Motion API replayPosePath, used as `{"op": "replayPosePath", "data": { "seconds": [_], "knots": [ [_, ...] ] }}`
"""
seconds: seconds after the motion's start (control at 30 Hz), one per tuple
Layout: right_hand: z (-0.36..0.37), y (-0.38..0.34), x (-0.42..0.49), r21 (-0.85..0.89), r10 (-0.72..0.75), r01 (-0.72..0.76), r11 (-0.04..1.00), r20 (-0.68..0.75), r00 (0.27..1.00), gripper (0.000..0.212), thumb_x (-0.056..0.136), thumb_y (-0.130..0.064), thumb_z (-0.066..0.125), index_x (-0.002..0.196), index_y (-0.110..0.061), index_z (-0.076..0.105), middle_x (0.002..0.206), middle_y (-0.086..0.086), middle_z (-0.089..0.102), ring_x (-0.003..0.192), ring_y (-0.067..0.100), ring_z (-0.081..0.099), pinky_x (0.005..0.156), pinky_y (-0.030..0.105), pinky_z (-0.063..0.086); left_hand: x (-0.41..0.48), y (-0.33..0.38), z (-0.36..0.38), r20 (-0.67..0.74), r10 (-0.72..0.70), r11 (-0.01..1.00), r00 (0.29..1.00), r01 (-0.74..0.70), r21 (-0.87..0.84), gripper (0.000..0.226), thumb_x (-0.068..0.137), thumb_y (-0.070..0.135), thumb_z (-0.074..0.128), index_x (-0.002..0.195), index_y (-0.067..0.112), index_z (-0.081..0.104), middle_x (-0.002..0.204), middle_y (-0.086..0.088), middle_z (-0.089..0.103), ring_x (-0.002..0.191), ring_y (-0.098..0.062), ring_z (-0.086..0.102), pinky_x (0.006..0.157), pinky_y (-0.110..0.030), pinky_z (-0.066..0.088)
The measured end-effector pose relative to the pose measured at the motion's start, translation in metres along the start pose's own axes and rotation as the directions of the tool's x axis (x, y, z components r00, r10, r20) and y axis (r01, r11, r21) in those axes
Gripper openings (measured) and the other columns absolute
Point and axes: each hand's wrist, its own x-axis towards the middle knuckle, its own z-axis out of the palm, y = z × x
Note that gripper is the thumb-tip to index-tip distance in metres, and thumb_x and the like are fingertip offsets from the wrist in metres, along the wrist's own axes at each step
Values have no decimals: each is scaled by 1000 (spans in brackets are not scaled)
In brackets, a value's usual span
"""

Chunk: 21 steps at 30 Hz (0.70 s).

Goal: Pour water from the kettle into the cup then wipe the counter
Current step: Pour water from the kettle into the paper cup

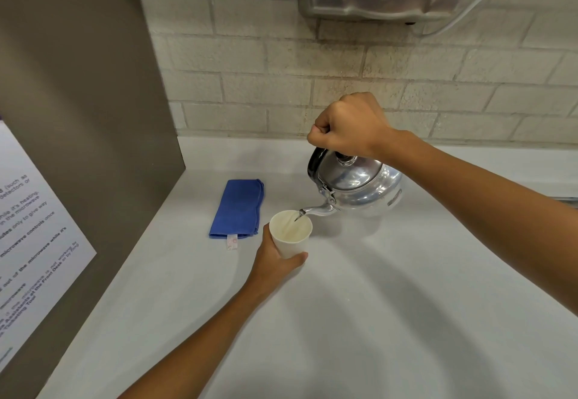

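White counter (pixel 359 320) against a brick wall, folded blue cloth (pixel 238 208) lying just left of the cup (pixel 291 232). Right hand (pixel 347 126) is fisted around the kettle (pixel 356 182) handle, tipping it so the spout sits over the rim – thin stream going in. Left hand (pixel 275 261) wraps the cup low. I'd keep the tilt shallow and the spout close, and level off before it brims – a paper cup probably squashes easily.

At the frame's centre the cup (pixel 291 232) sits in the left hand (pixel 275 262) above the counter (pixel 391 320). The kettle (pixel 356 184) hangs just right of it, under the right hand (pixel 347 126), its spout over the cup's rim. The folded cloth (pixel 237 207) lies on the counter left of the cup. A panel (pixel 84 123) stands at far left, the brick wall (pixel 281 63) behind.
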Motion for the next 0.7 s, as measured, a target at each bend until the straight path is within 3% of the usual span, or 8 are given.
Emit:
{"op": "replayPosePath", "data": {
  "seconds": [0.33, 0.5, 0.7],
  "knots": [
    [-1, 1, 0, -22, -11, 12, 1000, 1, 1000, 38, 70, -17, 50, 43, -17, 23, 40, -5, 13, 42, 15, 11, 47, 21, 13, -1, 1, -1, -3, 5, 1000, 1000, -5, -3, 74, 67, 15, 79, 117, 33, 27, 113, 8, 44, 101, -10, 46, 63, -4, 43],
    [0, 0, 1, -23, -20, 20, 1000, 3, 1000, 39, 70, -17, 50, 42, -17, 23, 39, -6, 13, 41, 13, 10, 46, 21, 13, -2, 1, -1, -6, 6, 1000, 1000, -7, -24, 73, 66, 13, 79, 114, 35, 28, 103, 24, 44, 94, 3, 48, 64, 3, 41],
    [1, 0, 3, -25, -38, 37, 999, -10, 999, 41, 70, -18, 49, 41, -18, 20, 38, -6, 13, 40, 13, 8, 46, 21, 13, -2, 0, -1, 3, 8, 1000, 1000, -8, -22, 72, 66, 13, 79, 114, 35, 29, 103, 23, 45, 94, 4, 48, 65, 4, 40]
  ]
}}
